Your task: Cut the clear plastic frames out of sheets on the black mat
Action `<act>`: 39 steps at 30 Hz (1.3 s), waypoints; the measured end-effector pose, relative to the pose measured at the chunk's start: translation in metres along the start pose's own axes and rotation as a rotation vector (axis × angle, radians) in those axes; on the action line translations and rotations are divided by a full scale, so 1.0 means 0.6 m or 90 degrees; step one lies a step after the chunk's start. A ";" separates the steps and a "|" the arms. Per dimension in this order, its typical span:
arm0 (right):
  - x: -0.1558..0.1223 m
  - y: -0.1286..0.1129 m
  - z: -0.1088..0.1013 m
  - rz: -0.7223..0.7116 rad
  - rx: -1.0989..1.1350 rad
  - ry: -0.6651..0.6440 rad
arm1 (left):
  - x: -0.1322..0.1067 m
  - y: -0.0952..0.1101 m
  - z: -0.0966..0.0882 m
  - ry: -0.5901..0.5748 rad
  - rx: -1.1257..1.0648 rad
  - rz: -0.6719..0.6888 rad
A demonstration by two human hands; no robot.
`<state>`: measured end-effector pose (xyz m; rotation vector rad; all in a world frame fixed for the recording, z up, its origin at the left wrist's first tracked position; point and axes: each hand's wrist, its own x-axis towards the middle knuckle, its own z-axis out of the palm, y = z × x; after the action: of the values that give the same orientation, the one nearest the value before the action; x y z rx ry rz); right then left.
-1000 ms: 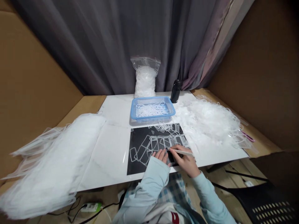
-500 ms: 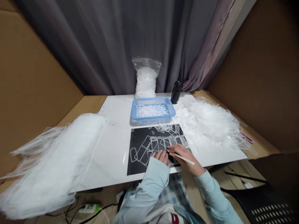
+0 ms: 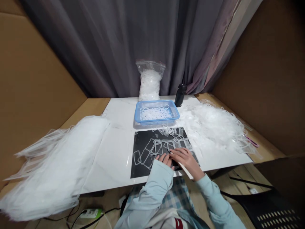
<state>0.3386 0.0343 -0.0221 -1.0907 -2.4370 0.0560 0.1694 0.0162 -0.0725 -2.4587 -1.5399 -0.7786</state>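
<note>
My left hand (image 3: 165, 159) lies on the black mat (image 3: 142, 171), fingers stretched out over the lower part of a joined strip of translucent white plastic frames (image 3: 158, 148). Just to its right, my right hand (image 3: 186, 160) is closed around a slim white stick-like tool (image 3: 187, 171). The tool slants from my fingertips down toward my wrist. Its tip is near my left fingers, and what it touches is hidden. Some frames are rectangular, others more rounded. Small loose translucent offcuts (image 3: 168, 129) lie along the mat's far edge.
Beyond the mat stands a blue basket (image 3: 157, 122) holding white plastic rings. Behind it are a filled zip bag (image 3: 149, 84) and a black bottle (image 3: 180, 95). A heap of translucent scraps (image 3: 214, 127) lies right, near a pink-handled tool (image 3: 252, 141). Stacked translucent sheets (image 3: 59, 159) lie left.
My right hand has turned slightly and shifted a little left, and the white tool now slants more steeply. My left hand stays in nearly the same place on the frames.
</note>
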 end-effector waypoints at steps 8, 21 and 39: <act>0.003 -0.005 -0.001 0.028 0.046 0.047 | -0.001 -0.005 0.001 -0.005 -0.023 0.017; 0.029 -0.042 -0.030 0.344 0.353 0.215 | -0.004 -0.009 -0.006 0.068 -0.063 0.063; 0.053 -0.064 -0.011 0.346 0.215 0.138 | -0.008 0.000 0.031 0.095 -0.059 -0.002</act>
<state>0.2966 0.0297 0.0048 -1.4705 -1.7996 0.4767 0.1745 0.0192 -0.0906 -2.3994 -1.4872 -1.0303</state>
